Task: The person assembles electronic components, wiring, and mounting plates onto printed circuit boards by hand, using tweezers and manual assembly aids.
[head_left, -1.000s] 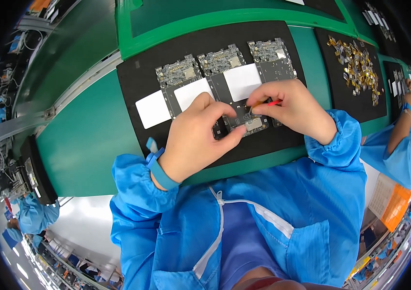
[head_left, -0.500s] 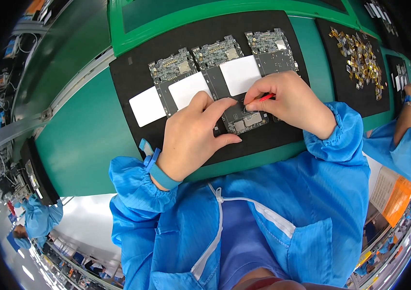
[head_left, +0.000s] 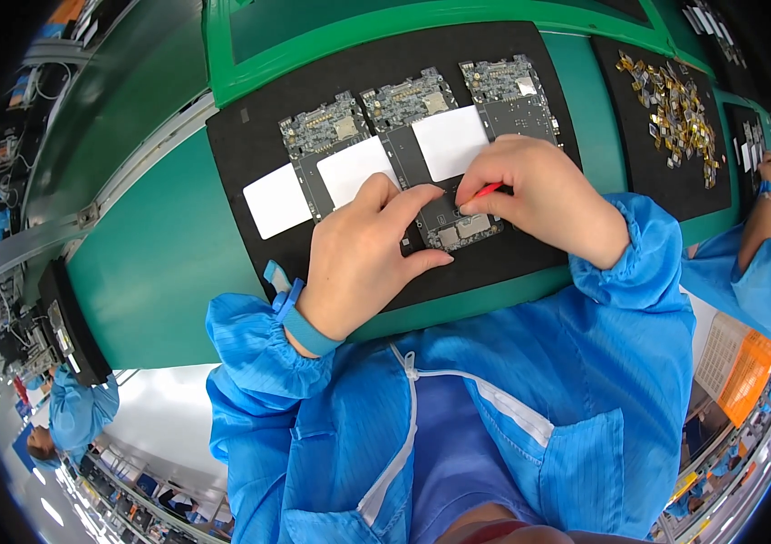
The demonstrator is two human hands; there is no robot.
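Observation:
Several dark circuit boards [head_left: 320, 129] lie in a row on a black foam mat [head_left: 494, 272]. White rectangular cards [head_left: 450, 143] cover parts of them. My left hand [head_left: 349, 240] rests at the left side of the middle board [head_left: 465, 234], its thumb and index finger spread apart and nothing visible between them. Pinched in the fingers of my right hand [head_left: 539, 186] is a thin red tool [head_left: 488, 189], held over that board's right part. The tool's tip and its exact kind are hidden by the fingers. Another board [head_left: 508, 86] lies partly under my right hand.
A green table surface [head_left: 140, 263] surrounds the mat, with a raised green frame [head_left: 304, 45] behind it. To the right, a second black mat holds a pile of small gold and silver pieces [head_left: 684, 122]. A co-worker's arm [head_left: 757, 222] reaches in at far right.
My right hand has shifted slightly left and the red tool is tilted a little differently. My left hand stays nearly in place.

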